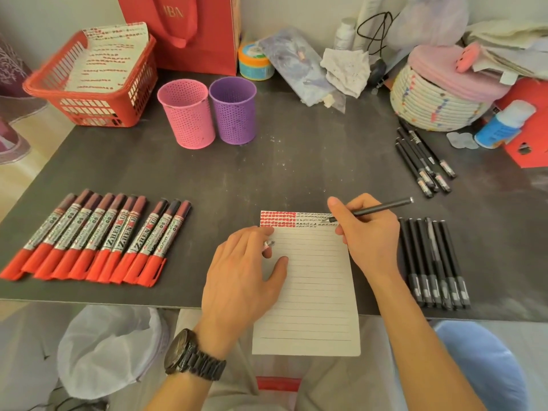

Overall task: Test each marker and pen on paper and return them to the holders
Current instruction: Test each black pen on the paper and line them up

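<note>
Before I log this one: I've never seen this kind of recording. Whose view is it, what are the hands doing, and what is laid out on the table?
There is no machine here. One camera worn on a person's head looks down at their two bare hands. The right hand grips a slim black pen, its tip on the top lines of a white lined paper sheet, beside red and black test marks. The left hand presses the sheet flat and pinches a small clear piece, probably the pen's cap. On the dark grey table lie a row of red-capped markers at left, and at right a near row of black pens and a far cluster of black pens. Further back stand a pink mesh cup and a purple mesh cup, the holders.
</note>
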`<move>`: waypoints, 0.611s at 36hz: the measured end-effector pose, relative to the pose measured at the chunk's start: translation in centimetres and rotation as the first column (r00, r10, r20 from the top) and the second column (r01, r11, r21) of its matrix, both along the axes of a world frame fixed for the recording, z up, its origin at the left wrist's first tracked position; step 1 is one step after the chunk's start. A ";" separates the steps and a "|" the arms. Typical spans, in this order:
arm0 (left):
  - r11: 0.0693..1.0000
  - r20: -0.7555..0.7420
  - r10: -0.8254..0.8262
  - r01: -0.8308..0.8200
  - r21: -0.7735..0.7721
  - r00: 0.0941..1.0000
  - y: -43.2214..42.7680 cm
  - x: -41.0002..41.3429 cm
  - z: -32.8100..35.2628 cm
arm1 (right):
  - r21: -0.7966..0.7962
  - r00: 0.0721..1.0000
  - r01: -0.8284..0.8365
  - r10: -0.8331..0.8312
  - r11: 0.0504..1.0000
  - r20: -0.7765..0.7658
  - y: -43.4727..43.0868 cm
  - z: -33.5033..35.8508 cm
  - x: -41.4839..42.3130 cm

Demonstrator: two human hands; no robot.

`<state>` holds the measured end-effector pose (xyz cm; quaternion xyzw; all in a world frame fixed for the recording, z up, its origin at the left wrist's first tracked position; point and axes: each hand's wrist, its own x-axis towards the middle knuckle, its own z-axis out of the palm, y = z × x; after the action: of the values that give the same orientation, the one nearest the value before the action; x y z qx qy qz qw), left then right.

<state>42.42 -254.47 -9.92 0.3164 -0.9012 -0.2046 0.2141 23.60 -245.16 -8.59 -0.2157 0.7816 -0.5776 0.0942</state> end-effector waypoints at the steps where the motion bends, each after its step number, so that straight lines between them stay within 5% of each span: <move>1: 1.000 0.005 -0.001 0.001 0.001 1.000 0.0 0.0 0.0 | 0.014 1.000 -0.004 0.004 1.000 -0.018 0.0 -0.1 0.0; 22: 1.000 0.033 0.011 -0.011 -0.001 0.999 -0.1 0.0 -0.4 | 0.058 0.993 -0.062 0.067 0.996 -0.093 -0.2 -0.9 -0.2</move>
<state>42.40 -254.57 -10.30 0.3248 -0.9028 -0.1980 0.2005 23.40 -245.34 -9.49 -0.2652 0.7936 -0.5416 0.0815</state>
